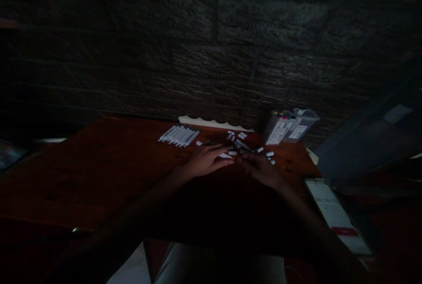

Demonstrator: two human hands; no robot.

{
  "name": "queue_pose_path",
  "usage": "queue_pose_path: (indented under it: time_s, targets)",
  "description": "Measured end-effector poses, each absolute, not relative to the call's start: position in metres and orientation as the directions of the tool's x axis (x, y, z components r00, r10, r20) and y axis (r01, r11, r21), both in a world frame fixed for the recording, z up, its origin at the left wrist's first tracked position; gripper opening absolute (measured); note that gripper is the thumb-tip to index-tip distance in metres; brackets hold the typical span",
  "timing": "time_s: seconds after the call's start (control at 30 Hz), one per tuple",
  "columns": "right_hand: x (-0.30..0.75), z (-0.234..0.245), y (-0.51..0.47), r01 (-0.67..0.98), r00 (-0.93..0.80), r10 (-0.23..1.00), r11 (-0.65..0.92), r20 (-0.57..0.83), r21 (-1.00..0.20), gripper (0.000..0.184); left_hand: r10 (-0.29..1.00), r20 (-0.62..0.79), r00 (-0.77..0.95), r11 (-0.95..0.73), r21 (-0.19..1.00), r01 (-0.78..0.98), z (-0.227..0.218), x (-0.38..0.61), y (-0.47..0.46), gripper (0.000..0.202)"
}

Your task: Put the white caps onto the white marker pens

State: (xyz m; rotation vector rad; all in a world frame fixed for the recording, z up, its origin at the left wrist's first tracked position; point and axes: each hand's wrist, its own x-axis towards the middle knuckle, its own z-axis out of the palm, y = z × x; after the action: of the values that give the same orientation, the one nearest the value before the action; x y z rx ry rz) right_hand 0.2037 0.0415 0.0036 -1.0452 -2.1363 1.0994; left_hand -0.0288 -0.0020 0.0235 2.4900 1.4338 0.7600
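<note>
My left hand (206,161) is closed around a white marker (225,155), whose end shows between thumb and fingers. My right hand (259,167) is beside it on the right, fingertips pinched together; what they hold, if anything, is lost in the dark. Scattered loose marker caps (242,144) lie just beyond both hands, white with coloured or dark ends. Left of them, a row of white markers (180,136) without visible caps lies side by side on the reddish wooden table (132,165).
Two clear plastic marker cases (278,130) stand at the back right; the nearer one holds several markers. A phone (338,216) with a lit screen lies at the right edge. A white scalloped strip (214,123) runs along the brick wall (211,55). The light is very dim.
</note>
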Motion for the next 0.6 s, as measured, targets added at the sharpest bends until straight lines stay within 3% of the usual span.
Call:
queue_pose_path:
  time_s: [0.13, 0.4, 0.53, 0.6]
  targets:
    - [0.2, 0.001, 0.045, 0.374, -0.494, 0.835, 0.457, 0.243, -0.807, 0.026, 0.86, 0.356, 0.365, -0.49, 0.38, 0.784, 0.026, -0.032, -0.001, 0.033]
    - [0.202, -0.001, 0.064, 0.523, -0.311, 0.92, 0.375, 0.238, -0.765, 0.018, 0.781, 0.543, 0.309, -0.547, 0.353, 0.759, 0.006, -0.046, 0.029, 0.025]
    - [0.206, 0.004, 0.057, 0.461, -0.249, 0.928, 0.365, 0.277, -0.809, 0.019, 0.813, 0.464, 0.352, -0.523, 0.314, 0.793, 0.014, -0.04, 0.017, 0.035]
    - [0.209, 0.005, 0.054, 0.442, -0.212, 0.926, 0.376, 0.313, -0.814, 0.02, 0.844, 0.398, 0.359, -0.501, 0.348, 0.793, 0.017, -0.036, 0.011, 0.039]
